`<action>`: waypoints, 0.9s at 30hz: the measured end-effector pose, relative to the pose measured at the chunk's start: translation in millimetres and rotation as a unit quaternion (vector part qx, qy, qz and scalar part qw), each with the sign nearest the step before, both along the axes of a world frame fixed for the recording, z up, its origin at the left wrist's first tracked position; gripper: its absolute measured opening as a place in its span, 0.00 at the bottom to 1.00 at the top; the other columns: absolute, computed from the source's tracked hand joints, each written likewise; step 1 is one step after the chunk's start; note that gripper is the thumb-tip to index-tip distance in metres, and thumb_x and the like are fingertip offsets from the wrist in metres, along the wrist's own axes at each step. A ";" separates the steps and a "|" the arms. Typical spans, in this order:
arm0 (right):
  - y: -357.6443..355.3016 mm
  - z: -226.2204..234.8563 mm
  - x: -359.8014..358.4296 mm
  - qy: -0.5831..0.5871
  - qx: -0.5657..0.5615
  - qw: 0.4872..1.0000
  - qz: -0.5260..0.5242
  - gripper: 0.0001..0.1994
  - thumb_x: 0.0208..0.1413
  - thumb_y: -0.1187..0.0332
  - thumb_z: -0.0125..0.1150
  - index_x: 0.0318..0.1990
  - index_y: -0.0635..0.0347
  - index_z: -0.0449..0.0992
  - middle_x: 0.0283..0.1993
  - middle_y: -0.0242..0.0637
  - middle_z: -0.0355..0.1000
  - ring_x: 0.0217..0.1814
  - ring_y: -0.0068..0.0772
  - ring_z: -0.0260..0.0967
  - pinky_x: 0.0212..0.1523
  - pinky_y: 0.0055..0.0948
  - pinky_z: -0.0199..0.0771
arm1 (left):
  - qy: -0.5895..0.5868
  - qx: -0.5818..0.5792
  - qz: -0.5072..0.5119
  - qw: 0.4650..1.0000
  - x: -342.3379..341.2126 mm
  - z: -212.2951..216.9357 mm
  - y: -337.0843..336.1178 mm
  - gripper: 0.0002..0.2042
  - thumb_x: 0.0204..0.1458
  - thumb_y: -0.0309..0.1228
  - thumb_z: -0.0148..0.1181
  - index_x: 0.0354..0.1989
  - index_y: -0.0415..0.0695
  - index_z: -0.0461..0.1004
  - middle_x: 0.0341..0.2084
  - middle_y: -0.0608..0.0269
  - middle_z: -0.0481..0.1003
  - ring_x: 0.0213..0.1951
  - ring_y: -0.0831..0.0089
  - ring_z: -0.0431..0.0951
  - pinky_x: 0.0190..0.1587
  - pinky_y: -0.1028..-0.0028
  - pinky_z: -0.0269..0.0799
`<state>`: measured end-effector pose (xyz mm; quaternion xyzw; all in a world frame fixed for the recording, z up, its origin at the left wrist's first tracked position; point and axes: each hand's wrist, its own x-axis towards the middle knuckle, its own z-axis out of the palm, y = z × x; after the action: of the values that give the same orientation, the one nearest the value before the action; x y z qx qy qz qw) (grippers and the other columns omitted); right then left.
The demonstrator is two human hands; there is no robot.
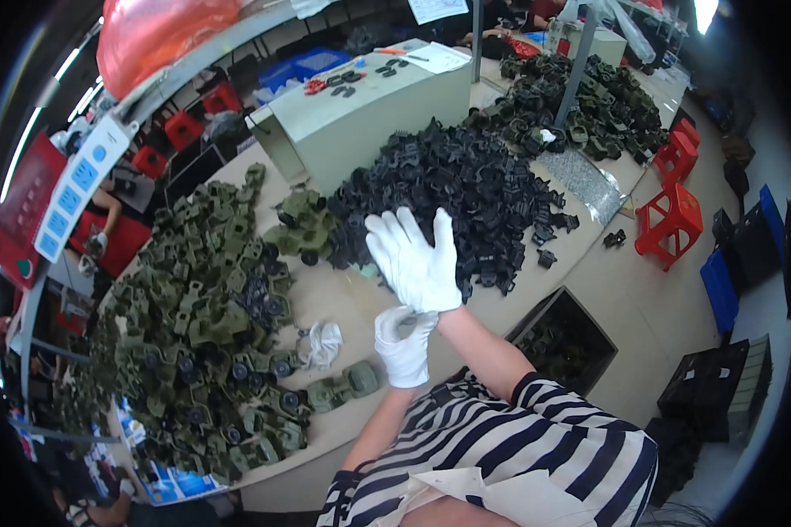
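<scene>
The pale beige worktop (318,292) curves along its right side down to the grey floor (646,321). A heap of olive-green moulded parts (193,307) crowds its left half, and a heap of black plastic parts (453,189) lies just beyond the hands. Behind stands a pale green box-shaped cabinet (387,114). Between the heaps a strip of surface shows, with a crumpled white cloth (325,344) near its lower end. Past the right edge, a black open-topped crate (586,327) sits below; floor stretches from there to the red plastic stools (677,204). Over the worktop, the right hand (413,261) spreads its fingers in a white fabric glove (426,279); the gloved left hand (404,349) pinches that glove's cuff at the wrist.
</scene>
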<state>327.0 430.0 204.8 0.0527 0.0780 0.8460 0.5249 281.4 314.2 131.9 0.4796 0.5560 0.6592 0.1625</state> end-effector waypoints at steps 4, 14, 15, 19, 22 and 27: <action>2.3 -22.0 -6.1 -0.006 -0.010 1.000 0.014 0.26 0.60 0.42 0.53 0.52 0.55 0.69 0.55 0.36 0.69 0.64 0.49 0.63 0.62 0.50 0.67 | -0.067 -0.013 -0.051 0.996 -16.5 10.1 7.2 0.10 0.49 0.21 0.67 0.37 0.41 0.73 0.32 0.61 0.75 0.36 0.74 0.75 0.41 0.71 0.72; -1.6 -12.8 -13.6 0.065 -0.008 0.996 0.062 0.41 0.59 0.39 0.50 0.72 0.53 0.48 0.76 0.45 0.44 0.78 0.57 0.38 0.73 0.57 0.44 | -0.337 -0.236 -0.089 0.907 -43.2 12.8 24.2 0.12 0.65 0.36 0.52 0.46 0.41 0.71 0.37 0.62 0.76 0.36 0.78 0.76 0.37 0.77 0.74; -19.1 4.2 -18.9 0.062 0.075 0.982 0.159 0.39 0.62 0.39 0.46 0.71 0.57 0.50 0.74 0.48 0.48 0.74 0.55 0.47 0.69 0.54 0.55 | -0.463 -0.248 -0.159 0.836 -47.6 10.2 23.5 0.14 0.65 0.39 0.51 0.48 0.41 0.71 0.40 0.62 0.75 0.41 0.77 0.76 0.39 0.76 0.75; -39.1 -13.2 -36.1 0.058 0.322 0.755 0.568 0.35 0.65 0.43 0.44 0.64 0.67 0.58 0.64 0.53 0.60 0.62 0.45 0.66 0.53 0.42 0.75 | -0.630 -0.217 -0.313 0.677 -73.0 27.6 2.9 0.14 0.64 0.42 0.52 0.46 0.43 0.70 0.38 0.63 0.73 0.42 0.76 0.74 0.39 0.74 0.75; -62.0 -1.4 -24.6 -0.214 0.595 0.695 0.342 0.29 0.63 0.45 0.48 0.58 0.61 0.65 0.53 0.43 0.63 0.54 0.36 0.67 0.49 0.36 0.73 | -0.612 -0.194 -0.308 0.702 -80.5 41.1 -16.8 0.13 0.64 0.43 0.52 0.41 0.44 0.70 0.34 0.64 0.72 0.38 0.76 0.72 0.38 0.73 0.73; -93.1 1.0 -24.0 -0.339 0.729 0.570 0.170 0.20 0.59 0.48 0.57 0.48 0.52 0.77 0.33 0.27 0.69 0.40 0.21 0.67 0.41 0.25 0.68 | -0.590 -0.171 -0.270 0.741 -77.9 52.9 -31.8 0.14 0.63 0.45 0.53 0.33 0.46 0.69 0.27 0.67 0.69 0.31 0.76 0.70 0.35 0.72 0.70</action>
<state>303.0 337.0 205.9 0.1130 -0.7410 0.6463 0.1431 203.5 282.4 184.8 0.0887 0.2997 0.6324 0.7088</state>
